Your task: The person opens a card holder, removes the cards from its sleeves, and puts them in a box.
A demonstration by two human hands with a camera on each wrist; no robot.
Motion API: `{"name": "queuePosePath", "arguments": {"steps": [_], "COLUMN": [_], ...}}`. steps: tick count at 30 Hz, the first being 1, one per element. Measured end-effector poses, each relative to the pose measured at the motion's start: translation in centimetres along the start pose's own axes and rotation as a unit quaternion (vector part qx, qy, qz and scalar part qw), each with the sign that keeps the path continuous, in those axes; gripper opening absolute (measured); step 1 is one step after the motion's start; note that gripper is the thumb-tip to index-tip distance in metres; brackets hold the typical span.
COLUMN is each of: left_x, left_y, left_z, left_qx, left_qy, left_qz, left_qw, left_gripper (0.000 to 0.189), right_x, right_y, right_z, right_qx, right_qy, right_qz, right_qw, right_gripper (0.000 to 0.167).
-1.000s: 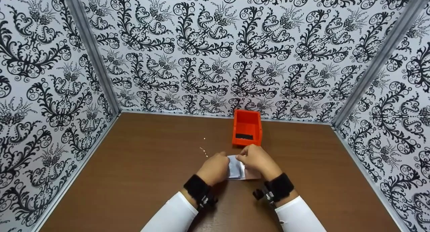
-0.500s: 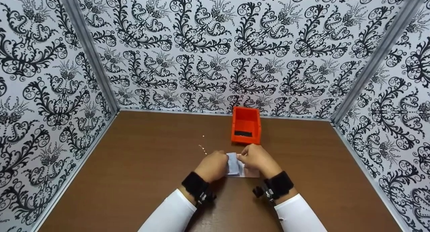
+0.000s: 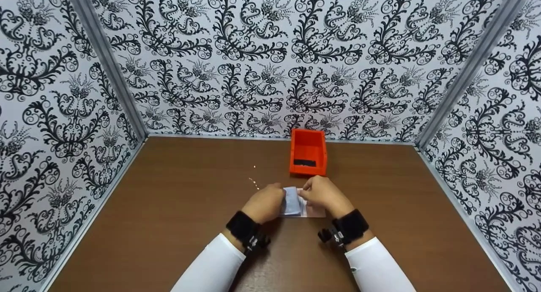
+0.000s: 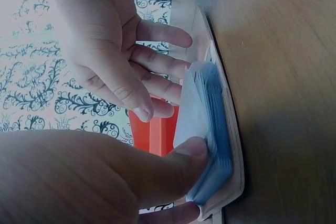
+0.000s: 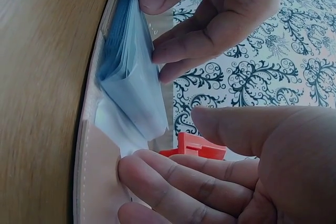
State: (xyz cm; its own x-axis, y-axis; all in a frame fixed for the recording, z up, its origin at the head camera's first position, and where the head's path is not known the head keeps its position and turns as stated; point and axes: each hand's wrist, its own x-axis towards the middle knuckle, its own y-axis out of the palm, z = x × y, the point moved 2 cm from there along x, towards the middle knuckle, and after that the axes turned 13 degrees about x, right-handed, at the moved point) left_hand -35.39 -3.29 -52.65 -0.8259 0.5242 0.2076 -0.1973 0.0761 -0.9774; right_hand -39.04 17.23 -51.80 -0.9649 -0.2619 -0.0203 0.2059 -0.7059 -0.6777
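Observation:
A card holder with a pale pinkish stitched cover (image 5: pixel 97 171) lies spread on the wooden table, between both hands. Its stack of clear bluish plastic sleeves (image 4: pixel 212 124) stands partly raised on the left side. My left hand (image 3: pixel 264 203) pinches this stack, with the thumb (image 4: pixel 191 153) on the sleeves and a finger at the cover's edge. On the other side is my right hand (image 3: pixel 325 195), its fingers extended and the fingertips (image 5: pixel 136 166) touching a sleeve that lies over the cover. The right thumb (image 5: pixel 207 119) stands apart from the sleeves.
Just beyond the hands sits an orange bin (image 3: pixel 308 170) with a flat black item (image 3: pixel 304 162) inside. Several tiny light bits (image 3: pixel 253 182) lie on the table (image 3: pixel 190 182) to the left. Patterned panels (image 3: pixel 253 72) with grey posts enclose the back and sides.
The head view has shifted slightly, so the bin, table and hands appear higher in it. Both hands keep nearly the same places at the card holder.

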Motion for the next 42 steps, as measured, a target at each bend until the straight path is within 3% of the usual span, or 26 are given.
{"name": "queuePosePath", "arguments": {"steps": [8, 24, 33, 42], "left_x": [0.13, 0.16, 0.32, 0.63], "left_y": [0.06, 0.53, 0.54, 0.55], "left_z": [0.11, 0.38, 0.36, 0.4], "left_qx": [-0.017, -0.047, -0.044, -0.061], "left_qy": [-0.011, -0.021, -0.027, -0.02], "left_qz": [0.003, 0.014, 0.021, 0.009], "left_qw": [0.9998, 0.9986, 0.9985, 0.9979], "left_gripper": [0.011, 0.011, 0.014, 0.015], "right_x": [0.2, -0.03, -0.06, -0.07], "right_y": [-0.2, -0.02, -0.08, -0.04], "right_z": [0.12, -0.39, -0.29, -0.25], "right_qx": [-0.01, 0.023, 0.001, 0.014], "right_qy": [0.002, 0.016, 0.0, 0.008], "right_qz": [-0.006, 0.001, 0.0, -0.002], "right_qw": [0.9999, 0.9996, 1.0, 0.9999], "right_gripper": [0.022, 0.023, 0.021, 0.02]}}
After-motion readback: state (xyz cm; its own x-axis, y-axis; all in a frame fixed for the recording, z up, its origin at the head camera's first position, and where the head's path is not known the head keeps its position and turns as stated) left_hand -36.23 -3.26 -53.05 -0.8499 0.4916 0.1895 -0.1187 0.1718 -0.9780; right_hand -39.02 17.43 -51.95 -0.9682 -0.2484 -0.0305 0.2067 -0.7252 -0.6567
